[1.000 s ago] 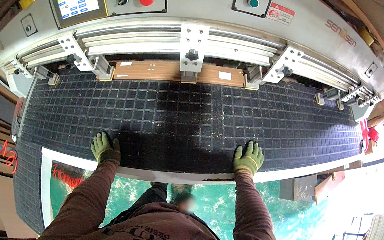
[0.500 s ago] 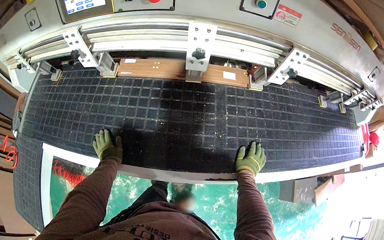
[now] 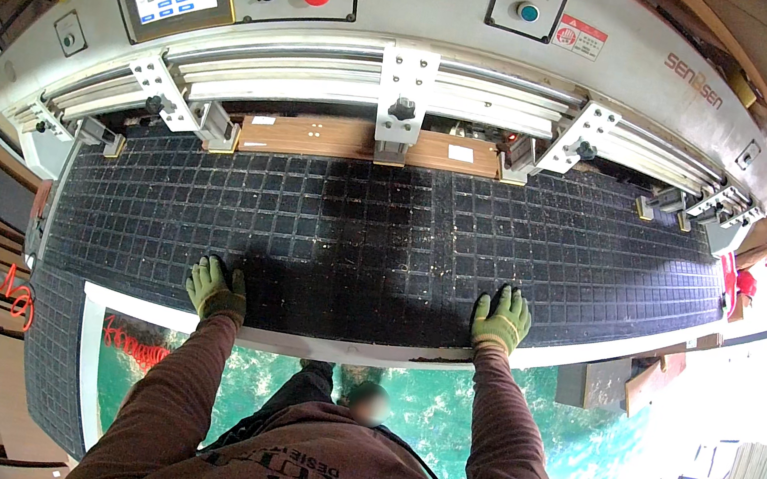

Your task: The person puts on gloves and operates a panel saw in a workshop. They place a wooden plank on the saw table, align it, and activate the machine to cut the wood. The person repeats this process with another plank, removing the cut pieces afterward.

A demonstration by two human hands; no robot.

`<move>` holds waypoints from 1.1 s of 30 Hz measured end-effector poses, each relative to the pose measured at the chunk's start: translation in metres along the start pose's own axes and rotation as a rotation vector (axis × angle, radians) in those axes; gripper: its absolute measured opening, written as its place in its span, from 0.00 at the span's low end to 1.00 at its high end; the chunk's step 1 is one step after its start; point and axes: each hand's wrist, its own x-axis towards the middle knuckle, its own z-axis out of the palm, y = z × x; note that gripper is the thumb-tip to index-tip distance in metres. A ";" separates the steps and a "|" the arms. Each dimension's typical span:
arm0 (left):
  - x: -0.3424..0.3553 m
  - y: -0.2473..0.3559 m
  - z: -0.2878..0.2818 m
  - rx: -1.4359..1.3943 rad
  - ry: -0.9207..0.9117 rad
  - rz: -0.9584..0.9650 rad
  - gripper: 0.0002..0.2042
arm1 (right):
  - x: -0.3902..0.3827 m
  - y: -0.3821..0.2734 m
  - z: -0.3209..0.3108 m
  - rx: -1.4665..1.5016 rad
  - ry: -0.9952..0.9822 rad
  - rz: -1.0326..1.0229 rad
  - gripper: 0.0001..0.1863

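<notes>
I rest my left grip (image 3: 217, 289) and right grip (image 3: 502, 320), both released, on the black desk (image 3: 385, 230); reaching under the clamps (image 3: 407, 86) could pinch them.

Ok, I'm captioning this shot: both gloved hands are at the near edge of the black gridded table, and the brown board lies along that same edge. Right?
Not quite: the brown board lies along the far side of the table, as the head view shows. The left hand and right hand are at the near edge.
</notes>
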 end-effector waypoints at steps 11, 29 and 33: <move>0.003 -0.010 0.022 -0.065 0.129 0.043 0.36 | 0.000 0.000 0.000 0.015 0.013 -0.010 0.34; 0.004 -0.011 0.023 -0.055 0.139 0.041 0.36 | 0.000 -0.001 0.000 0.021 0.034 -0.019 0.34; 0.005 -0.011 0.023 -0.053 0.133 0.035 0.36 | 0.000 -0.001 -0.001 0.000 0.000 -0.007 0.34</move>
